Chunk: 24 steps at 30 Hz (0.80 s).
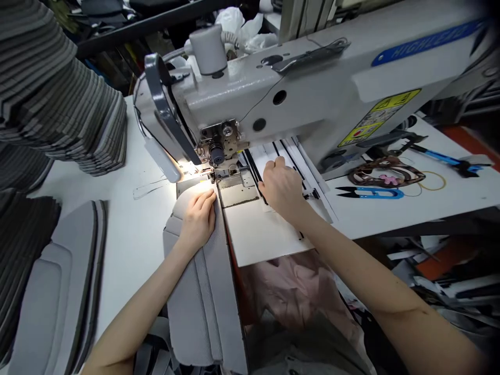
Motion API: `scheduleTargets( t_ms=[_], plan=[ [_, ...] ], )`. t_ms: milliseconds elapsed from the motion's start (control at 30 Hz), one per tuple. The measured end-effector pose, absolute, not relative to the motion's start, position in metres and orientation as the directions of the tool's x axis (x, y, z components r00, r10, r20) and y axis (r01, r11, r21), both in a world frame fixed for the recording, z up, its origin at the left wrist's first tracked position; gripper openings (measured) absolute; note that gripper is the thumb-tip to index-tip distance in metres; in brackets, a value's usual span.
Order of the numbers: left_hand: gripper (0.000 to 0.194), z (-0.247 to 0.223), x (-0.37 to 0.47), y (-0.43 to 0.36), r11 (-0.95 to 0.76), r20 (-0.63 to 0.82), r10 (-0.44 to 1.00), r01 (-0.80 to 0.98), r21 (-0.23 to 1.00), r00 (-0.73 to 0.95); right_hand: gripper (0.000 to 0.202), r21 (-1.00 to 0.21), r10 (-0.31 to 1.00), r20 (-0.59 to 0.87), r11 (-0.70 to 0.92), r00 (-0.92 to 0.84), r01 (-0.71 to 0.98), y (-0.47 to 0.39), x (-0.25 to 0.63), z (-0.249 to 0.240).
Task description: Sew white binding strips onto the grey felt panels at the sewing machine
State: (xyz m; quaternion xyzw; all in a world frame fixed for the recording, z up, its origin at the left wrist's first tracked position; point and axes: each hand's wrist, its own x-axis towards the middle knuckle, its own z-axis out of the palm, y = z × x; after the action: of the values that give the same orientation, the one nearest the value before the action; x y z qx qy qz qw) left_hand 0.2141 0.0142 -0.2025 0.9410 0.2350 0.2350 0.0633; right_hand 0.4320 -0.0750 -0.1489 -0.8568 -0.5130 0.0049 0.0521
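A grey padded fabric panel (191,312) with stitched seams runs from the sewing machine's needle area down over the table's front edge. My left hand (198,219) lies on its upper end, fingers stretched forward and pressing on the cloth just before the lit presser foot (213,177). To the right of the needle, my right hand (282,190) rests over narrow black strips (253,169) on the white machine bed. Its fingers are curled down, and whatever they pinch is hidden beneath them. The sewing machine (242,99) arm spans above both hands.
Tall stacks of grey panels (58,99) stand at the left, with more cut panels (47,291) below. On the right side of the table lie blue thread snips (371,192), a brown patterned object (386,172) and a blue-handled tool (449,156). Scraps (441,265) fill the lower right.
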Motion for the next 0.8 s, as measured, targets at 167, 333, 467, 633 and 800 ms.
scheduleTargets(
  t_ms=[167,333,467,633,800],
  plan=[
    [0.034,-0.203,0.213,0.015,-0.883,0.416,0.469,0.403,0.242,0.779,0.014,-0.053,0.863,0.015,-0.504,0.505,0.862,-0.073,0.437,-0.139],
    [0.036,-0.203,0.213,0.015,-0.88,0.419,0.473,0.398,0.258,0.775,0.019,-0.016,0.861,0.053,-0.506,0.506,0.862,-0.073,0.431,-0.137],
    [0.036,-0.205,0.212,0.015,-0.877,0.417,0.479,0.398,0.27,0.772,0.016,-0.133,0.858,0.121,-0.484,0.499,0.865,-0.075,0.446,-0.137],
    [0.036,-0.208,0.212,0.015,-0.874,0.427,0.483,0.389,0.291,0.765,0.023,-0.836,0.92,-0.127,-0.301,0.371,0.46,-0.098,0.463,-0.145],
    [0.031,-0.206,0.212,0.015,-0.838,0.41,0.541,0.427,0.34,0.734,0.034,-0.942,0.957,-0.255,-0.279,-0.141,-0.187,-0.126,0.402,-0.164]
  ],
)
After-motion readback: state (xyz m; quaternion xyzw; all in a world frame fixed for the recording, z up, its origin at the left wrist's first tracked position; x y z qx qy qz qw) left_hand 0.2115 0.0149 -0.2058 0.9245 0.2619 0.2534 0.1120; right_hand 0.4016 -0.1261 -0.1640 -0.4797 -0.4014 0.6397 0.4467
